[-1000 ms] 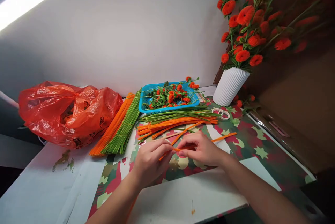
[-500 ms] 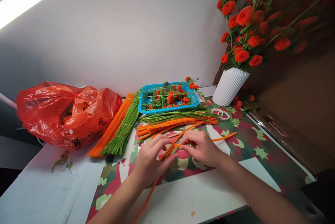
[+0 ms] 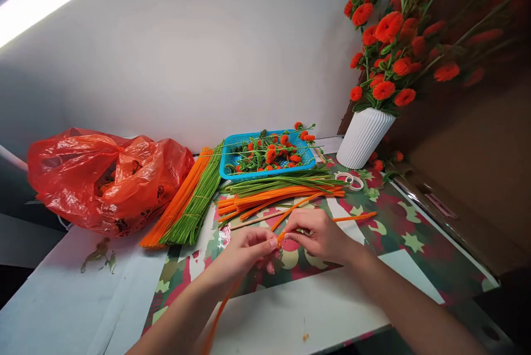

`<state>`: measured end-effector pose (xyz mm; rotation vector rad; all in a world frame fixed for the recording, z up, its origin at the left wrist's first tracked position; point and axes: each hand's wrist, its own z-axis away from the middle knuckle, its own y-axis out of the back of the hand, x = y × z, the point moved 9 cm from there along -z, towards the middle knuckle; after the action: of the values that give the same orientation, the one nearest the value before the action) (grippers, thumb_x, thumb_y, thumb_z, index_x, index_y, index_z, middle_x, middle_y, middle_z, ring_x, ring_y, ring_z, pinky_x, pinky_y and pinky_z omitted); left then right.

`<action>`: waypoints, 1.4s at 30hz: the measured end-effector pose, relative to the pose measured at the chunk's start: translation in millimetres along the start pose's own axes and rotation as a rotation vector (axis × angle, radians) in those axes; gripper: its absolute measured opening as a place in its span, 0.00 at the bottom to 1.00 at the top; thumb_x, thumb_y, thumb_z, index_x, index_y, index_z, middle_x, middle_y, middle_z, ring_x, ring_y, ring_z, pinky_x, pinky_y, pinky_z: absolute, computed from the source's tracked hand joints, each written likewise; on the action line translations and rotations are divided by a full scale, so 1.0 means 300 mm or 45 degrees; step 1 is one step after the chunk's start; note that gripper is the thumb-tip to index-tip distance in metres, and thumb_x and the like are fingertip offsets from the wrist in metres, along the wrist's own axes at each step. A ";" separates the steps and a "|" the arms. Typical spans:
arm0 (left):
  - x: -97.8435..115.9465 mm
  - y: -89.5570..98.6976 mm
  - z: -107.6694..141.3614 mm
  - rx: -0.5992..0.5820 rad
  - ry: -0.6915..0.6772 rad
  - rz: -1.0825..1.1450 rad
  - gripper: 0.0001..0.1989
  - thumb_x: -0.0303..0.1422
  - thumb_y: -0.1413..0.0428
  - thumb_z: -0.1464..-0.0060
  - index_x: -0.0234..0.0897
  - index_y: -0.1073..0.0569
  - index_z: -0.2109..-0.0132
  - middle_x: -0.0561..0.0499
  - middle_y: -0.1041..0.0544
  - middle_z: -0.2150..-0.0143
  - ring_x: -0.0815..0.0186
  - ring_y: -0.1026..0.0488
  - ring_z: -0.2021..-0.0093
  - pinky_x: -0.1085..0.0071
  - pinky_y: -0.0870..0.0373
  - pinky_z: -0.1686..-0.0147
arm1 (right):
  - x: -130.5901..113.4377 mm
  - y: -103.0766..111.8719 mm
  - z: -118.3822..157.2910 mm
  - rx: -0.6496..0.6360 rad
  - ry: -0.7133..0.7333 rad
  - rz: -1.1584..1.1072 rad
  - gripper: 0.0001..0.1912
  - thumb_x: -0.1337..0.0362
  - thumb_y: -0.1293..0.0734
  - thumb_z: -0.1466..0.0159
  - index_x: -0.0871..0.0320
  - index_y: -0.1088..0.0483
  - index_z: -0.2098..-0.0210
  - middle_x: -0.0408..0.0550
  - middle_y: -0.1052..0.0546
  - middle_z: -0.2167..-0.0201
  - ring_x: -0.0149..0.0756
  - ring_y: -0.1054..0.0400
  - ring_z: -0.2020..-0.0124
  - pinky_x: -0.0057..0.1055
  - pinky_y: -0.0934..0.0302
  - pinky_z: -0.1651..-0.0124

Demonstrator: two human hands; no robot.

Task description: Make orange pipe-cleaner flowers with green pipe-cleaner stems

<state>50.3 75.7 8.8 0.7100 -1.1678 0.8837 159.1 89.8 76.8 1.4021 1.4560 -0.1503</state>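
Note:
Orange fuzzy stems (image 3: 352, 217) cross between my two hands above the patterned table cover. My left hand (image 3: 255, 250) pinches them at the crossing, thumb and fingers together, and one strand hangs below it toward the bottom edge. Close beside it, my right hand (image 3: 313, 233) grips the same stems with its fingertips, and strands stick out up and to the right behind it. Just beyond the hands lie a loose bundle of orange stems (image 3: 265, 199), a thin wooden stick (image 3: 257, 219) and green stems (image 3: 282, 182). The exact crossing is partly hidden by my fingertips.
A blue basket (image 3: 265, 176) holds small orange flowers. To its left are upright-leaning orange and green bundles (image 3: 197, 205) and a red plastic bag (image 3: 108, 178). White tape rings (image 3: 355, 183) lie right of the stems, near a white vase (image 3: 365, 138) of orange flowers.
My left hand has turned and lowered, its fingers now curled with the thumb on top at the crossing. The strands between the hands have shifted slightly. My right hand has hardly moved.

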 end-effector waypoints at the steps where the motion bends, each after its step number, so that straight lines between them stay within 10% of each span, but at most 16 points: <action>1: -0.025 -0.015 0.000 -0.055 0.100 0.162 0.15 0.43 0.44 0.46 0.35 0.29 0.71 0.50 0.26 0.73 0.71 0.32 0.79 0.75 0.38 0.80 | 0.000 0.004 0.000 0.009 -0.006 -0.014 0.06 0.68 0.34 0.38 0.58 0.27 0.71 0.47 0.24 0.73 0.32 0.34 0.71 0.28 0.41 0.67; 4: 0.002 0.011 0.000 0.043 -0.029 0.023 0.12 0.40 0.43 0.47 0.35 0.27 0.69 0.49 0.25 0.71 0.69 0.30 0.76 0.74 0.36 0.77 | 0.048 0.002 0.003 -0.015 -0.248 -0.112 0.05 0.68 0.33 0.40 0.59 0.27 0.73 0.45 0.25 0.75 0.31 0.35 0.74 0.26 0.42 0.71; 10: 0.221 -0.008 0.101 0.455 -1.029 -1.172 0.06 0.27 0.44 0.47 0.39 0.25 0.62 0.48 0.20 0.65 0.64 0.24 0.66 0.70 0.32 0.67 | 0.128 -0.049 0.033 -0.113 -0.699 -0.543 0.07 0.64 0.31 0.43 0.61 0.28 0.74 0.40 0.30 0.80 0.24 0.42 0.81 0.23 0.46 0.78; 14: 0.232 -0.025 0.130 0.514 -1.226 -1.323 0.04 0.27 0.43 0.46 0.39 0.24 0.63 0.50 0.19 0.67 0.66 0.24 0.70 0.72 0.33 0.71 | 0.148 -0.082 0.045 -0.171 -0.786 -0.671 0.08 0.63 0.30 0.44 0.62 0.29 0.75 0.38 0.31 0.81 0.22 0.46 0.83 0.22 0.48 0.81; 21: 0.211 0.025 0.089 0.443 -0.841 -0.775 0.07 0.29 0.44 0.44 0.37 0.26 0.70 0.50 0.23 0.73 0.68 0.28 0.71 0.73 0.33 0.70 | 0.116 -0.052 0.029 -0.094 -0.626 -0.544 0.07 0.64 0.31 0.42 0.61 0.28 0.73 0.43 0.27 0.77 0.27 0.37 0.77 0.24 0.43 0.75; 29: -0.036 0.020 -0.010 0.093 0.124 0.194 0.14 0.40 0.43 0.47 0.34 0.31 0.74 0.53 0.29 0.78 0.71 0.34 0.80 0.75 0.39 0.78 | -0.030 -0.014 0.018 0.095 0.226 0.138 0.08 0.70 0.37 0.36 0.59 0.28 0.70 0.48 0.25 0.73 0.33 0.33 0.70 0.29 0.40 0.67; 33: 0.116 0.077 0.032 0.450 -0.473 -0.493 0.08 0.36 0.41 0.47 0.35 0.26 0.65 0.49 0.24 0.70 0.68 0.29 0.73 0.73 0.34 0.73 | 0.044 -0.007 0.006 0.094 -0.183 -0.036 0.05 0.71 0.34 0.40 0.59 0.27 0.72 0.45 0.25 0.76 0.30 0.35 0.74 0.26 0.42 0.71; 37: 0.248 0.003 0.155 0.688 -1.212 -1.214 0.07 0.25 0.39 0.49 0.38 0.26 0.62 0.49 0.20 0.66 0.66 0.25 0.68 0.71 0.31 0.67 | 0.106 -0.025 0.020 0.047 -0.557 -0.328 0.04 0.67 0.31 0.42 0.61 0.27 0.73 0.43 0.26 0.76 0.28 0.36 0.76 0.24 0.43 0.73; 42: 0.250 -0.017 0.188 0.771 -1.394 -1.454 0.08 0.23 0.39 0.49 0.36 0.26 0.61 0.50 0.19 0.67 0.66 0.24 0.69 0.70 0.31 0.68 | 0.142 -0.068 0.042 -0.039 -0.719 -0.579 0.06 0.65 0.30 0.43 0.61 0.28 0.74 0.42 0.27 0.76 0.26 0.37 0.76 0.24 0.43 0.73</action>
<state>39.3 41.4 95.6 2.2340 -1.0855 -0.2615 160.9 102.4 29.7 0.8787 1.2576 -0.7459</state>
